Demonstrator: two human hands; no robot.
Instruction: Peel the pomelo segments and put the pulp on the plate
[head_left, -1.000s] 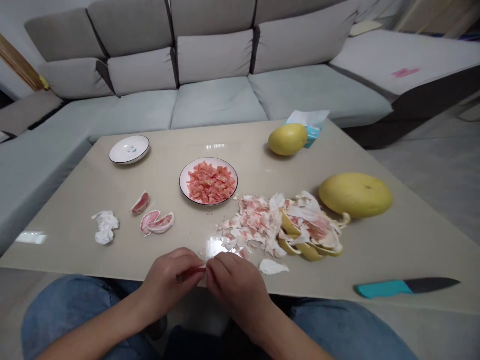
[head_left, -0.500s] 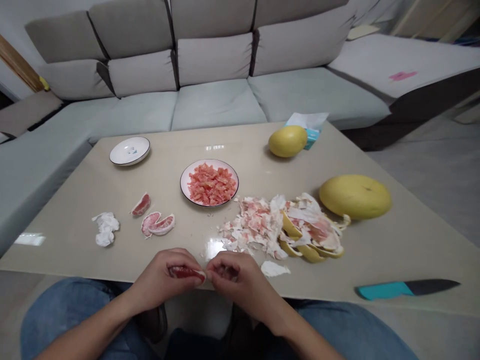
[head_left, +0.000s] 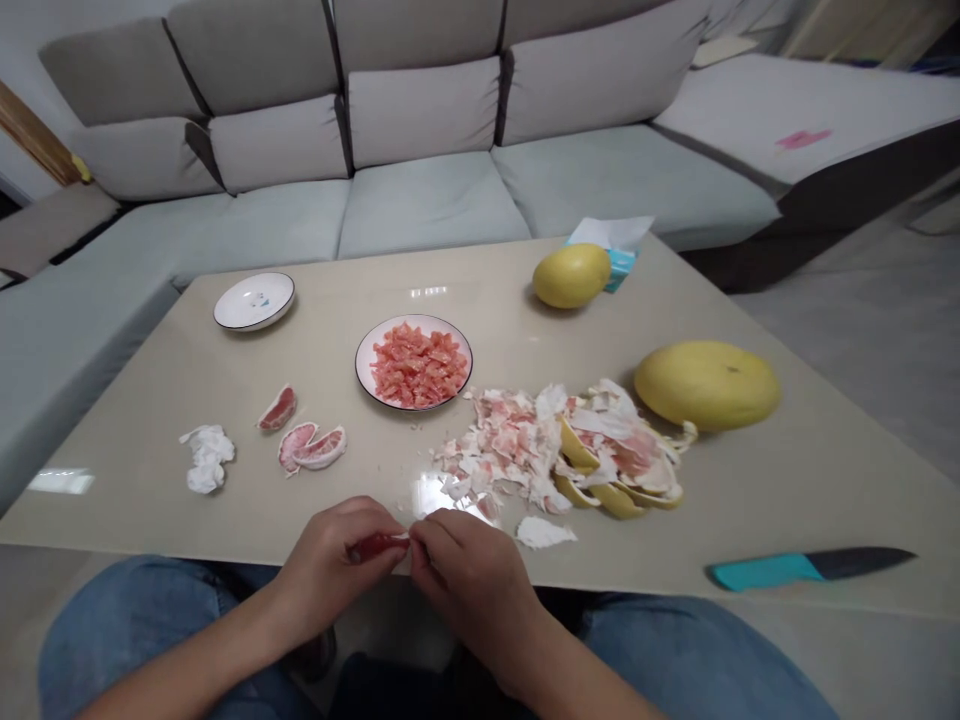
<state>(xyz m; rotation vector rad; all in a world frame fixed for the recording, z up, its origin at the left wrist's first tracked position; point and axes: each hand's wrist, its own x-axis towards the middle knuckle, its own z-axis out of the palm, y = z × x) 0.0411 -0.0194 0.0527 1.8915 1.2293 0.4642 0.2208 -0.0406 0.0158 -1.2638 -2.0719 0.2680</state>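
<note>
My left hand (head_left: pixel 341 560) is closed around a red pomelo segment (head_left: pixel 375 546) at the table's near edge. The thumb and fingers of my right hand (head_left: pixel 469 570) pinch the whitish tip of that segment, and the two hands almost touch. Beyond them stands a plate (head_left: pixel 362 380) heaped with peeled pink pomelo flesh (head_left: pixel 420 365). Left of my hands lie more pomelo segments, one apart (head_left: pixel 277 408) and others close together (head_left: pixel 319 449). A pile of torn membrane (head_left: pixel 510 440) and yellow rind (head_left: pixel 619 500) spreads out to the right.
Two whole pomelos (head_left: pixel 571 276) (head_left: pixel 706 385) sit at the right, one by a tissue pack (head_left: pixel 621 262). A turquoise-handled knife (head_left: pixel 769 571) lies near the right front edge. Crumpled tissue (head_left: pixel 208 460) and a white dish (head_left: pixel 255 302) are at the left.
My right hand has closed in on the segment's tip and its fingers have curled more. An extra scrap of membrane lies at the pile's near edge. The view has shifted slightly.
</note>
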